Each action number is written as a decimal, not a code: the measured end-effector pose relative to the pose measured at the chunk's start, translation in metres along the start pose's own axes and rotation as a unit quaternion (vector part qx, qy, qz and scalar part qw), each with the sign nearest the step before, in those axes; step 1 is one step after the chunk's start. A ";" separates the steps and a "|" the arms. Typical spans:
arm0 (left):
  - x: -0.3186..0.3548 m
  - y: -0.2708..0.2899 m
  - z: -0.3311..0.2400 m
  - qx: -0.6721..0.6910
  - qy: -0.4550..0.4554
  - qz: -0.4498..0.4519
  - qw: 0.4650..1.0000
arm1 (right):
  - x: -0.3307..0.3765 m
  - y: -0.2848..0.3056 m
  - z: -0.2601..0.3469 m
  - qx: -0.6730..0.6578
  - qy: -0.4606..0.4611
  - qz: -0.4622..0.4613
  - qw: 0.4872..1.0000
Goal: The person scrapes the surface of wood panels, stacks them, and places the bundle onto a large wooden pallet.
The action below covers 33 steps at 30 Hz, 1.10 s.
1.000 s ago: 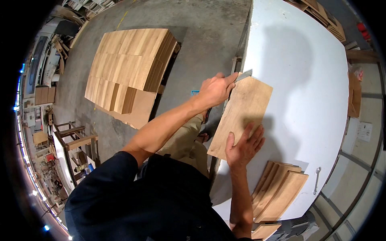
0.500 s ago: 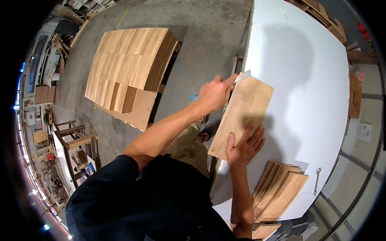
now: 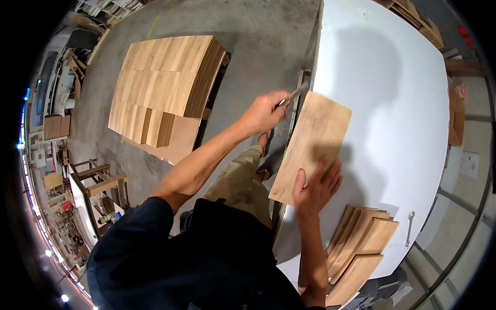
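Wooden board lies under the flat, spread right hand — left hand curled tightly round a bladed tool.

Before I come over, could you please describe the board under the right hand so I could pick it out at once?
Find the big white tabletop on the right of the view. At its left edge, above the overlapping pile of boards, lies a light brown rectangular board. Unlike those, it lies alone, with the right hand spread over its lower right corner.
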<state>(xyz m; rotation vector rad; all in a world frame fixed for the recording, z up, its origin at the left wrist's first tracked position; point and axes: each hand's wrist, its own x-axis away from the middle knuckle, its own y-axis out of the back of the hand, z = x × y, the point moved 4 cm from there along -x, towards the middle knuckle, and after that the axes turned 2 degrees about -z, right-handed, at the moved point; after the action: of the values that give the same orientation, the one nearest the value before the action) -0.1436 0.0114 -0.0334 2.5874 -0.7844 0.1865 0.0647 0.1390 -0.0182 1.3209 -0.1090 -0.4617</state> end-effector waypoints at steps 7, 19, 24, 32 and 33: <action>0.149 -0.027 -0.003 -0.232 -0.147 0.270 0.923 | 0.001 -0.003 -0.010 -0.046 -0.020 0.000 0.999; -0.092 0.007 -0.029 -0.333 -0.155 0.040 0.929 | 0.003 -0.005 -0.009 -0.030 -0.023 0.011 0.999; -0.021 -0.013 -0.017 -0.236 -0.337 0.078 0.908 | 0.003 -0.007 -0.013 -0.034 -0.035 0.018 0.999; -0.046 -0.002 -0.018 -0.228 -0.246 0.096 0.937 | 0.002 -0.002 -0.008 -0.043 -0.029 0.026 0.998; -0.086 0.005 -0.023 -0.283 -0.215 0.074 0.932 | 0.000 -0.002 -0.008 -0.045 -0.027 0.025 0.998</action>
<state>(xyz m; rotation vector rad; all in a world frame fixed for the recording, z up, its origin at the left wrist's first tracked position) -0.2183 0.0603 -0.0320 2.0299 -1.0077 -0.5117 0.0673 0.1456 -0.0222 1.2152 -0.1641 -0.4544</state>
